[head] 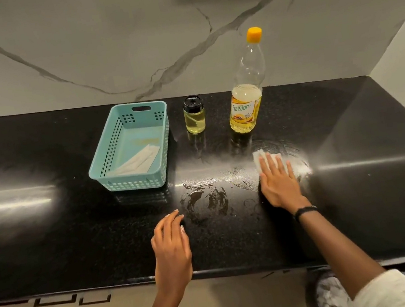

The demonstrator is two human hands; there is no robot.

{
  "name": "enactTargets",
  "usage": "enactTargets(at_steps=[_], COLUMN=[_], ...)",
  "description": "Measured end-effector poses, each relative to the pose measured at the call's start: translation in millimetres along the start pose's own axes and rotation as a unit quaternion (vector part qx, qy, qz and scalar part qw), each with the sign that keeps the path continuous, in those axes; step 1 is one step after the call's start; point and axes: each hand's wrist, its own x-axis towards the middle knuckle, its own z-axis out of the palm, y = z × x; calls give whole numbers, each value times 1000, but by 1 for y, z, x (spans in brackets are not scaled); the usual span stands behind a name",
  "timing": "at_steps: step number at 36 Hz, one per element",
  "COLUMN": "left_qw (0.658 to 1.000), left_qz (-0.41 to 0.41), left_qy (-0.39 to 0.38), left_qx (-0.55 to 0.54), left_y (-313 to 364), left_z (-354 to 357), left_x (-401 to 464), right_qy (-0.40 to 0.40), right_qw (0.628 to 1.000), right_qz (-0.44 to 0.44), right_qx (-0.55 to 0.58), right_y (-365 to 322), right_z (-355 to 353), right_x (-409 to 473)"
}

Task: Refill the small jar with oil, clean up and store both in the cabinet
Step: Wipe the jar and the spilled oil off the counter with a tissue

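Observation:
A small glass jar (194, 115) with a black lid stands on the black counter (52, 237), filled with yellow oil. To its right stands a tall plastic oil bottle (245, 88) with an orange cap, about a third full. My right hand (278, 182) presses flat on a white tissue (261, 157) in front of the bottle, fingers straight. Oily smears (206, 200) shine on the counter between my hands. My left hand (171, 247) rests near the front edge, fingers loosely curled, holding nothing.
A teal plastic basket (100, 166) with folded white tissues (138, 161) inside sits left of the jar. A marble wall rises behind the counter. The wall angles in at the far right. Below the counter edge lies pale floor.

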Motion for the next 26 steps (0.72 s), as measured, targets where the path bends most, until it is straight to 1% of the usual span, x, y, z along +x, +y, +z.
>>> enactTargets(at_steps=[2, 5, 7, 9, 12, 15, 17, 19, 21, 26], left_qw=[1000, 1000, 1000, 999, 1000, 1000, 1000, 1000, 1000, 999], left_qz=[-7, -5, -8, -10, -3, 1, 1, -2, -2, -6], left_qy=[7, 11, 13, 17, 15, 13, 15, 14, 15, 18], left_qx=[-21, -23, -26, -29, -19, -12, -14, -21, -24, -37], left_y=[0, 0, 1, 1, 1, 1, 1, 1, 1, 1], left_z=[0, 0, 0, -1, -1, -1, 0, -1, -1, -1], left_x=[0, 0, 0, 0, 0, -1, -1, 0, 0, 0], right_qy=[6, 8, 11, 37, 54, 36, 15, 3, 6, 12], right_qw=[999, 994, 988, 984, 986, 995, 998, 1000, 1000, 991], right_qz=[-42, -112, -150, -168, -152, -76, -30, -9, -26, -132], right_qx=[-7, -16, -22, -37, -49, -53, -44, -12, -1, 13], right_y=[-15, -22, -13, 5, 36, 53, 48, 31, 10, -14], right_z=[4, 12, 18, 22, 22, 14, 11, 9, 9, 19], right_x=[-6, -32, -54, -74, -89, -80, -64, -52, -48, -80])
